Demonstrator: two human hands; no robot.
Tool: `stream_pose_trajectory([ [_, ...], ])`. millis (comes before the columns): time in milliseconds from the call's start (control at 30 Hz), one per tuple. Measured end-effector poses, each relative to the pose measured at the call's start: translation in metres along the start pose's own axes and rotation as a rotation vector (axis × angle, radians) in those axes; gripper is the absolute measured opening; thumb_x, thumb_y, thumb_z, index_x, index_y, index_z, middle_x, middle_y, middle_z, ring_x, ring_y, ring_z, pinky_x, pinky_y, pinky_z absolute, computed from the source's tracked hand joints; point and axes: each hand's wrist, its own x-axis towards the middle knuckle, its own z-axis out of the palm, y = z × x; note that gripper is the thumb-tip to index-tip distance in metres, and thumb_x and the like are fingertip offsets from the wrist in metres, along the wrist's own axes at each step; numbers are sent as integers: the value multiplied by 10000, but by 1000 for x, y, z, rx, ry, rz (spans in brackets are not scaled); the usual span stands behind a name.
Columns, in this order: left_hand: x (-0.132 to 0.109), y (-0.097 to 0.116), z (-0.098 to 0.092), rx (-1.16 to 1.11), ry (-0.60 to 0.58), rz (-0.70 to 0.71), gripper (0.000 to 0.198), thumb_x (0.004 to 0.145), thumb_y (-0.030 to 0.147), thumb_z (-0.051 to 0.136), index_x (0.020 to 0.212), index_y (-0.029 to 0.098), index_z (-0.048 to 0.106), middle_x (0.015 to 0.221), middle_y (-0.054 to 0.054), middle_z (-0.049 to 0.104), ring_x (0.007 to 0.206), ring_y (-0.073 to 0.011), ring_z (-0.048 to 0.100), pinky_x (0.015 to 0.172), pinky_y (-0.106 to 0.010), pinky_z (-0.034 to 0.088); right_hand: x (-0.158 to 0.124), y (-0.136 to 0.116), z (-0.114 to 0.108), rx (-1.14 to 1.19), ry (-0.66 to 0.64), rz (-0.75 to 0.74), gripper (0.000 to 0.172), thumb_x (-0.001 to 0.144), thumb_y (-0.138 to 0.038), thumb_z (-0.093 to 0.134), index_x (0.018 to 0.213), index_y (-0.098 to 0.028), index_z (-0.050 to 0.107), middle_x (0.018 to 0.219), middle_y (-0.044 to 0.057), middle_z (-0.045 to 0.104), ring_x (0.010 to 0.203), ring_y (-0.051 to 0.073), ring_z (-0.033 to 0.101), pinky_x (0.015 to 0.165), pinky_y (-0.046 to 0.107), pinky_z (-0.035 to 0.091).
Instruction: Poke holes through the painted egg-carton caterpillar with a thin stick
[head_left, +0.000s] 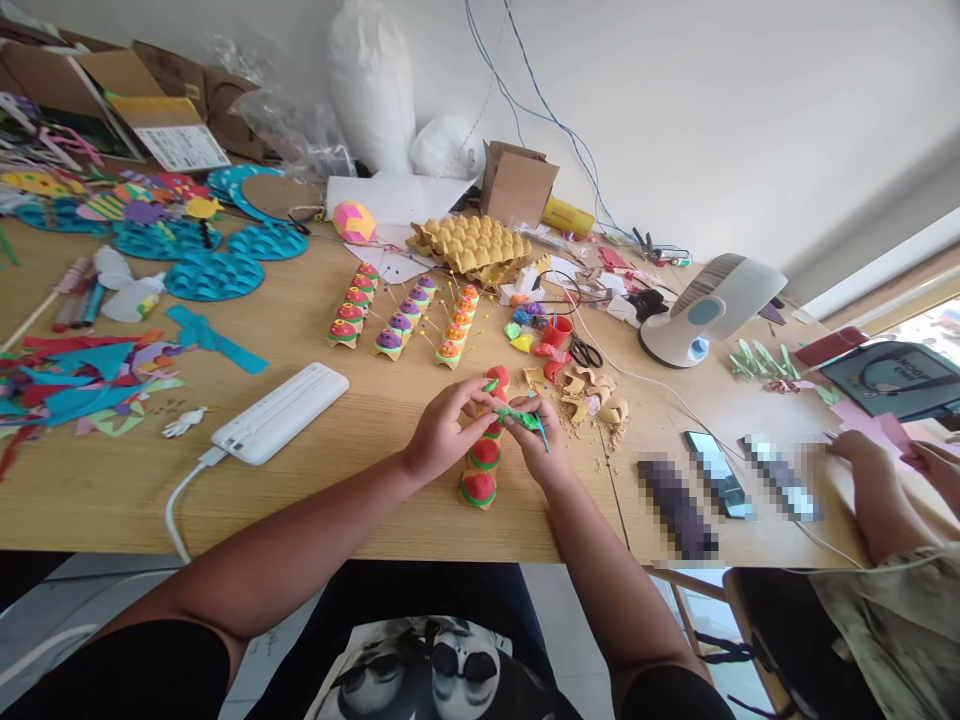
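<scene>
A row of red-painted egg-carton cups with green rims (481, 470) lies on the wooden table (337, 470) in front of me. My left hand (442, 425) is closed on the far part of this carton row, fingers pinched near its top. My right hand (536, 440) is closed on a strip of green clay or paper (523, 417) and what looks like a thin blue stick, pressed against the same row. Three finished carton rows (401, 315) with coloured tops and pins stand further back.
A white power bank with cable (279, 411) lies left. Cut coloured paper (82, 385) and blue discs (214, 270) fill the left side. An egg tray (469, 243), scissors (585, 352), carton scraps (592, 390) and a fan (705, 310) sit right. Another person's hands (870, 450) work at far right beside phones (718, 472).
</scene>
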Motion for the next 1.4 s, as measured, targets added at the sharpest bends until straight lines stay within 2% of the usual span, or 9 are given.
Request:
stream_pose_trajectory([
  [133,1,2,-1,12,41,7,428,930,180,696,1327,235,545,998,-43,783,919,-169,751,797,-296,598,4,2,-1,12,58,-36,258,796,-324,822,847,-247,582,938,-20,674,861,154,640,824,307,505],
  [267,2,5,0,-20,26,-25,468,932,179,689,1361,236,511,1074,-53,788,940,-162,757,753,-266,591,6,2,-3,38,116,-37,264,780,-322,831,859,-246,590,973,-18,684,871,152,643,852,317,515],
  [367,1,4,1,-18,8,-45,485,925,176,689,1370,240,508,1161,-81,768,1004,-180,749,767,-283,594,5,2,-4,42,96,-2,279,774,-342,833,868,-246,588,999,-9,694,867,155,649,823,311,529],
  [467,-1,2,3,-15,13,-53,494,914,194,701,1371,242,518,1165,-90,750,1049,-201,735,765,-296,593,4,3,-3,58,52,38,292,768,-363,839,886,-249,598,1019,-5,703,871,156,659,806,307,540],
  [633,-1,1,3,-2,1,-74,537,905,196,707,1398,246,502,1172,-93,739,1065,-211,723,786,-315,584,2,4,-3,71,12,111,295,777,-393,840,961,-261,650,898,-21,704,813,153,670,814,315,557],
  [733,0,1,3,1,-11,-78,558,897,191,712,1408,249,493,1179,-93,734,1060,-212,718,792,-320,581,1,3,-4,59,-2,134,301,773,-403,849,962,-260,663,897,-19,709,819,161,684,837,336,572],
  [1133,-3,1,3,52,-5,-53,498,928,197,669,1392,228,492,1210,-97,757,1097,-213,725,837,-339,590,4,6,-4,79,98,113,285,774,-396,839,958,-264,665,901,-28,718,792,135,687,846,316,598],
  [1333,-3,-2,2,64,-23,-35,554,895,193,702,1407,235,494,1193,-99,754,1082,-228,724,857,-364,597,1,-1,1,25,76,134,282,762,-396,855,930,-253,678,878,-23,712,792,147,681,818,315,591],
  [1400,-2,0,1,63,-45,-29,575,885,189,711,1413,240,489,1185,-100,758,1100,-241,722,922,-402,596,1,-3,2,13,69,142,296,757,-403,855,939,-251,677,891,-20,719,794,152,682,815,320,591],
])
